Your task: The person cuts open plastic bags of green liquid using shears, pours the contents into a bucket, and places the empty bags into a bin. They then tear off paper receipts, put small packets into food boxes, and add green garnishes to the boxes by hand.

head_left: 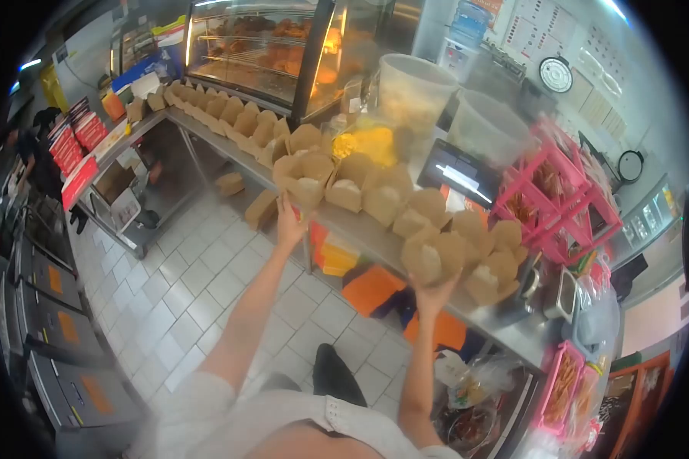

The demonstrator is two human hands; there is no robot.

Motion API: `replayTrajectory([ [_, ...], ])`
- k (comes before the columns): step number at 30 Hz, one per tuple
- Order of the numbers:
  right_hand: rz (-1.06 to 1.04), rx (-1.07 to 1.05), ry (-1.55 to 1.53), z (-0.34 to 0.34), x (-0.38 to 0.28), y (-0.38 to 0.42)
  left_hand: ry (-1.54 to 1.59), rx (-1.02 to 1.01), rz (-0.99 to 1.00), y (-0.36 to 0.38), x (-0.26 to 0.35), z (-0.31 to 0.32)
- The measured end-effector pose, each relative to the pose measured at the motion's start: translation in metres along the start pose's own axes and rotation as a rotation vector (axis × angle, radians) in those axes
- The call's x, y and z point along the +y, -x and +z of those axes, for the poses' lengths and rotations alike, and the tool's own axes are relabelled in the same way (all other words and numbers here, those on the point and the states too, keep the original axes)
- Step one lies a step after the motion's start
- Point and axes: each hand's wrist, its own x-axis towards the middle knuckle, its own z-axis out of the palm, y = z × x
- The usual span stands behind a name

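Note:
A long row of open brown cardboard boxes lines the metal counter (pixel 367 226). My left hand (pixel 289 222) is at the front of one open box (pixel 305 177), its fingers against the lower side. Farther right, my right hand (pixel 434 294) holds another open box (pixel 434 256) from below and in front, fingers partly hidden by it. Between my hands stand more open boxes (pixel 386 191) with pale contents low inside. To the right of the right-hand box, a further box (pixel 491 275) sits near the counter edge.
Behind the boxes are a heated display case (pixel 253 47), tall clear tubs (pixel 415 88), a dark screen (pixel 458 174) and pink baskets (pixel 551 191). Orange and yellow items (pixel 371 289) lie under the counter. A person (pixel 32 157) stands at far left.

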Motion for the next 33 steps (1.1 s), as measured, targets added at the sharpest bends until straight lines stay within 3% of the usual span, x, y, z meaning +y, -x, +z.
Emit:
replayTrajectory([
  [2, 0.039, 0.129, -0.163, 0.013, 0.008, -0.005, -0.053, 0.202, 0.015, -0.029, -0.010, 0.033],
  [5, 0.181, 0.035, -0.383, 0.009, 0.030, -0.005, 0.095, 0.112, -0.131, -0.037, -0.003, 0.037],
  [6, 0.203, 0.060, -0.364, 0.004, 0.037, -0.007, 0.068, 0.112, -0.083, -0.040, 0.000, 0.041],
  [8, 0.430, -0.182, -0.471, -0.014, 0.045, -0.006, 0.033, 0.105, -0.118, -0.048, 0.016, 0.049],
  [13, 0.383, -0.146, -0.244, -0.016, 0.025, -0.005, 0.047, 0.211, -0.081, -0.039, 0.020, 0.075],
  [15, 0.503, -0.072, -0.238, 0.000, 0.018, 0.003, 0.167, 0.139, -0.074, -0.043, 0.020, 0.070],
  [16, 0.438, 0.090, -0.223, 0.012, -0.004, 0.004, 0.273, 0.096, -0.099, -0.040, 0.019, 0.064],
  [20, 0.502, 0.316, -0.224, 0.038, 0.003, 0.031, 0.461, -0.136, -0.084, -0.031, -0.008, 0.033],
  [22, 0.307, 0.592, 0.040, 0.054, 0.009, 0.041, 0.742, -0.418, -0.195, -0.035, -0.019, 0.008],
  [23, 0.303, 0.597, 0.036, 0.065, -0.010, 0.040, 0.744, -0.415, -0.188, -0.041, -0.026, -0.005],
  [25, 0.511, 0.850, 0.525, 0.083, -0.062, 0.038, 0.791, -0.505, -0.170, -0.052, -0.041, -0.031],
  [27, 0.365, 0.805, 0.645, 0.112, -0.121, 0.027, 0.801, -0.472, -0.168, -0.058, -0.050, -0.057],
  [29, 0.211, 0.746, 0.030, 0.162, -0.139, 0.017, 0.914, -0.366, -0.213, -0.079, -0.059, -0.065],
  [31, -0.057, 0.417, -0.002, 0.216, -0.205, -0.019, 0.997, -0.316, -0.152, -0.117, -0.057, -0.069],
  [33, -0.377, 0.114, -0.059, 0.252, -0.260, -0.054, 1.342, -0.581, -0.379, -0.156, -0.042, -0.081],
])
